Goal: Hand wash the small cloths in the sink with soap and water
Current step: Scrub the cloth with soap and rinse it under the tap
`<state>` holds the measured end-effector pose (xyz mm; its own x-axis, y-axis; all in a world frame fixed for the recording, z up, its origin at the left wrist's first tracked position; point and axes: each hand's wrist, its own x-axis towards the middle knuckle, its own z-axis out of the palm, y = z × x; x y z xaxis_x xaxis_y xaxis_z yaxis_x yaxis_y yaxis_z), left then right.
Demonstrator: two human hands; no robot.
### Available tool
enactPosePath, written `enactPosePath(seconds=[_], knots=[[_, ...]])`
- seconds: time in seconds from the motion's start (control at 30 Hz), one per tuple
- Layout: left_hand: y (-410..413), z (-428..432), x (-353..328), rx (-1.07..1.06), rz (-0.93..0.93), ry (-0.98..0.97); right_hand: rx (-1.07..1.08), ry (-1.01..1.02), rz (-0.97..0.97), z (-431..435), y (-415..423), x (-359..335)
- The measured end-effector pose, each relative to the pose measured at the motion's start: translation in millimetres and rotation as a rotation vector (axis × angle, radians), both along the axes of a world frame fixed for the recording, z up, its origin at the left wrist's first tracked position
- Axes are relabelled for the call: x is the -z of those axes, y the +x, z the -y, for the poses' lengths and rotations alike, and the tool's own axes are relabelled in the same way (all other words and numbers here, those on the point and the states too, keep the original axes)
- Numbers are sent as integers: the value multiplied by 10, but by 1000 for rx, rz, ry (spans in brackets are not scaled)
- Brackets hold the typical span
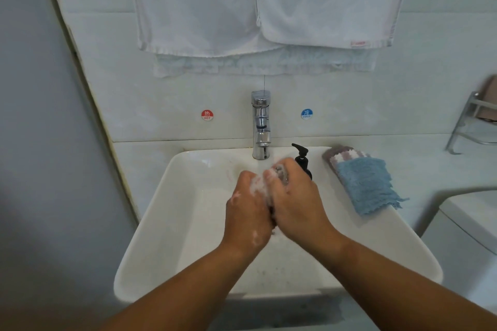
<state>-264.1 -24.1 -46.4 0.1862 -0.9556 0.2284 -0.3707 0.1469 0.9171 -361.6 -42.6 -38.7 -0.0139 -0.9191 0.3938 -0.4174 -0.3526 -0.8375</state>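
Observation:
Over the middle of the white sink (172,212), my left hand (246,212) and my right hand (294,201) are pressed together around a small soapy cloth (279,170). Both grip it; white foam covers the fingers and most of the cloth is hidden between the palms. A chrome tap (261,126) stands at the sink's back edge. Just behind my right hand is a black pump soap bottle (302,158). On the sink's right rim lies a blue cloth (368,185) on top of a purple-and-white cloth (341,154).
White towels (269,2) hang on the wall above the tap. Red HOT (207,115) and blue COLD (306,113) stickers flank it. A metal rack (468,123) stands at the right, with a white fixture (468,231) below it. A grey wall closes the left side.

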Motion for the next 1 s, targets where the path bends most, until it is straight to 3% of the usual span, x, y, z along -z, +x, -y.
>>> enactPosePath(seconds=[0.1, 0.27, 0.4, 0.53, 0.63, 0.77, 0.87, 1.0], knots=[[-33, -60, 23, 55, -14, -21, 46, 75, 47, 165, -102, -4], [78, -22, 84, 10, 29, 34, 61, 284, 400, 255, -181, 29], [153, 31, 121, 22, -47, 95, -96, 432, 541, 266, -240, 50], [194, 94, 78, 97, -67, 109, -222, 413, 477, 215, -220, 32], [184, 100, 66, 105, -90, 86, -174, 353, 437, 193, -177, 74], [198, 122, 24, 26, -154, 77, -178, 429, 381, 119, -103, 184], [210, 111, 20, -1, -110, 73, -106, 328, 272, 91, -86, 213], [180, 95, 19, -45, -103, 29, -41, 217, 290, 120, -62, 192]])
